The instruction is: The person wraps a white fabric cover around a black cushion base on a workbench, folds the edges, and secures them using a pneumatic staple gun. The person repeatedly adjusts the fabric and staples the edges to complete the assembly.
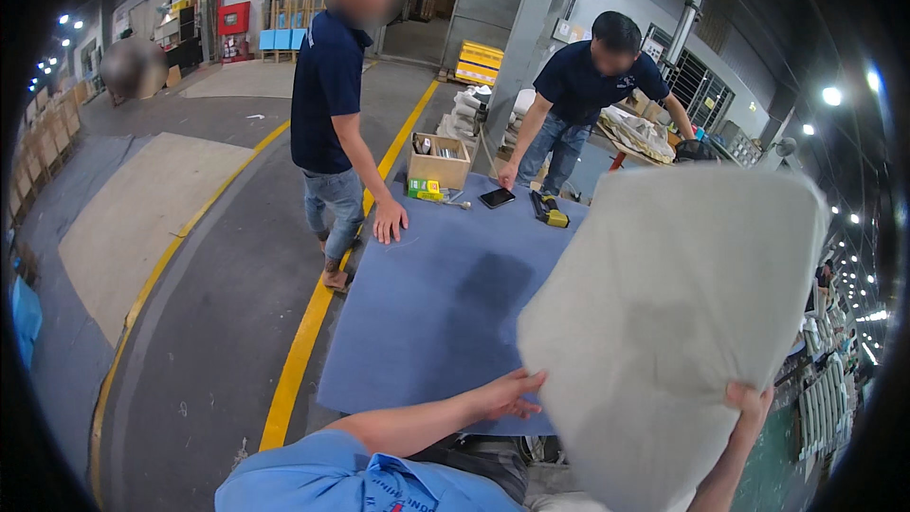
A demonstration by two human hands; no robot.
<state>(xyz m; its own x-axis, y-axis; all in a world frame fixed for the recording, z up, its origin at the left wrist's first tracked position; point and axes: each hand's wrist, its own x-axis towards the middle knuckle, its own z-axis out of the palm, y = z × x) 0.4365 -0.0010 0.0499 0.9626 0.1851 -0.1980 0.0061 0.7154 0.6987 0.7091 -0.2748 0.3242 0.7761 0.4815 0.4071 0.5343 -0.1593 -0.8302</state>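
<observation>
A large cream fabric-covered panel, roughly rectangular with rounded corners, is held up tilted over the right side of the blue-topped table. My right hand grips its lower right edge, thumb on the near face and the other fingers mostly hidden. Beside the panel's lower left edge is my left hand, fingers apart and slightly curled. Its fingertips come close to the fabric; whether they touch it I cannot tell. Nothing shows inside that hand.
A wooden box of tools, a green-yellow carton, a phone and a yellow-black power tool lie along the table's far edge. One person rests a hand at the table's left; another leans over its far side.
</observation>
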